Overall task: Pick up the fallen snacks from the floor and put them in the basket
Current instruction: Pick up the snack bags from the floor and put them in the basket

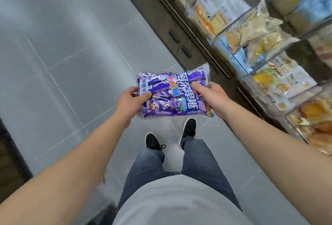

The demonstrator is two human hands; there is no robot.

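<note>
The purple snack bag (172, 93) is off the floor, held level between the left hand (133, 101) and right hand (212, 97), fingers grasping its 2 side edges. No basket shows; keep both grips while carrying it there.

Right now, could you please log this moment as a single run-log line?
left hand: grips purple snack bag | right hand: grips same bag | bag: off floor | basket: not in view

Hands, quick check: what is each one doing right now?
Left hand: grips the left edge of the purple snack bag.
Right hand: grips the bag's right edge, thumb on top.
</note>
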